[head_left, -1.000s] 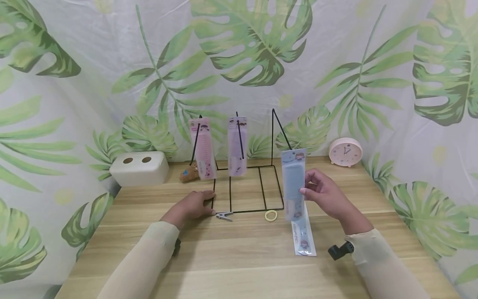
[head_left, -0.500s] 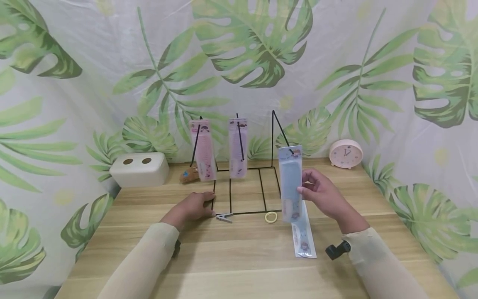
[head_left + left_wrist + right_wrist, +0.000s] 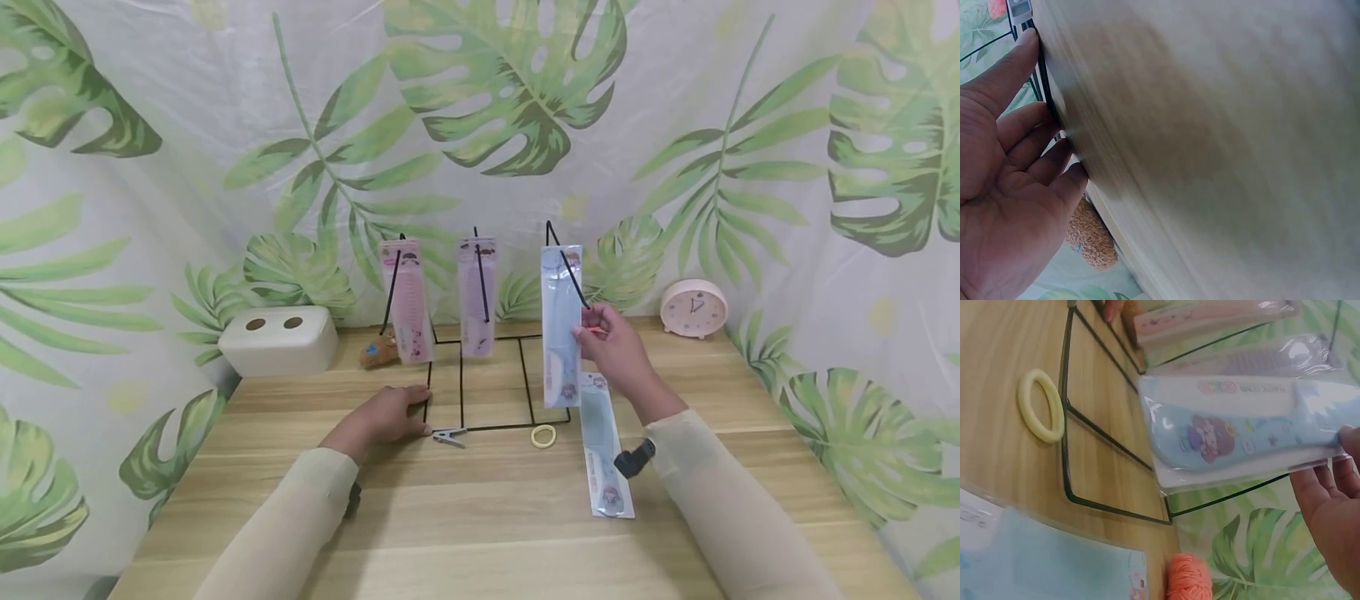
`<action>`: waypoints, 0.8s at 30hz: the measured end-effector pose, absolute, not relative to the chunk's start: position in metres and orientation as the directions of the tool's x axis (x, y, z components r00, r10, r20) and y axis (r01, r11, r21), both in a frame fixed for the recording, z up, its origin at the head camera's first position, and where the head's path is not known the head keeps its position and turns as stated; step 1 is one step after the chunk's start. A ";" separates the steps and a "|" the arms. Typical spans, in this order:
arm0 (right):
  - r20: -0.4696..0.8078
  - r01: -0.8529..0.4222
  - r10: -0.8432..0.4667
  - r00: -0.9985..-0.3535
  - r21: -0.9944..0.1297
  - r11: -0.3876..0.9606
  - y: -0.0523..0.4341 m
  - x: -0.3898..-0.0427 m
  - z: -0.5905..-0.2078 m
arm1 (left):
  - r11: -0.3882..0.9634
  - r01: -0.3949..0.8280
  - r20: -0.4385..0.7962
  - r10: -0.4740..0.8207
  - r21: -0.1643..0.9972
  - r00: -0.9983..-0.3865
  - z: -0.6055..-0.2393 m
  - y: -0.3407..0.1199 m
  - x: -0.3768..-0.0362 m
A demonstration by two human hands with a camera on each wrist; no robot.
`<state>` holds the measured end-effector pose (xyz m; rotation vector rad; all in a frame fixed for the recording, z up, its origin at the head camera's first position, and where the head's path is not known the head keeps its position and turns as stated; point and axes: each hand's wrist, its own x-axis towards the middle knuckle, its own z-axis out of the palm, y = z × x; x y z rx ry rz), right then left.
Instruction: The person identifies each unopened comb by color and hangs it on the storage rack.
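My right hand (image 3: 621, 354) pinches the right edge of a blue comb (image 3: 558, 333) in a clear packet. This packet hangs on the right hook of a black wire display rack (image 3: 498, 428), its sloping arm passing in front of the card. In the right wrist view, the comb's handle (image 3: 1210, 440) shows a cartoon figure. At the rack's left side, my left hand (image 3: 381, 414) touches the base wire with thumb and fingertips spread along it. A pink packaged comb (image 3: 408, 304) and a purple packaged comb (image 3: 472, 333) hang on the other two hooks.
Another blue packaged comb (image 3: 603, 454) lies on the table below my right wrist. A grey clip (image 3: 450, 437) and yellow ring (image 3: 543, 436) lie along the rack's front. Behind stand a white box (image 3: 281, 350), brown fuzzy item (image 3: 378, 352), pink clock (image 3: 693, 308) and orange yarn (image 3: 1189, 578).
My right hand has moved up, away and left, sliding the blue packaged comb along the right hook toward its back. More of the comb on the table shows. My left hand has stayed put.
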<state>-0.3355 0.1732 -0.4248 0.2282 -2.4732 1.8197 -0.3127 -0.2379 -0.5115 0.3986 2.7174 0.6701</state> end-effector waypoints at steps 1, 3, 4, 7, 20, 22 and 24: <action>0.141 -0.156 -0.071 -0.987 -0.942 0.298 0.171 -0.342 -0.425 | 0.851 0.190 -0.231 0.336 0.489 -0.913 -0.511 -0.238 -0.313; 0.151 -0.158 -0.046 -0.987 -0.931 0.330 0.167 -0.354 -0.425 | 0.852 0.188 -0.228 0.333 0.489 -0.915 -0.512 -0.239 -0.313; 0.154 -0.157 -0.034 -0.987 -0.928 0.337 0.166 -0.359 -0.425 | 0.852 0.189 -0.227 0.333 0.488 -0.915 -0.512 -0.239 -0.313; 0.157 -0.148 -0.003 -0.988 -0.925 0.350 0.161 -0.372 -0.424 | 0.855 0.193 -0.226 0.334 0.482 -0.915 -0.512 -0.239 -0.313; 0.201 -0.220 -0.090 -0.975 -0.881 0.420 0.159 -0.401 -0.424 | 0.857 0.185 -0.246 0.334 0.480 -0.910 -0.508 -0.237 -0.312; 0.205 -0.236 -0.116 -0.972 -0.875 0.423 0.159 -0.403 -0.424 | 0.857 0.183 -0.247 0.333 0.483 -0.910 -0.508 -0.237 -0.312; 0.220 -0.257 -0.133 -0.966 -0.859 0.443 0.159 -0.405 -0.424 | 0.855 0.183 -0.245 0.333 0.485 -0.910 -0.509 -0.237 -0.312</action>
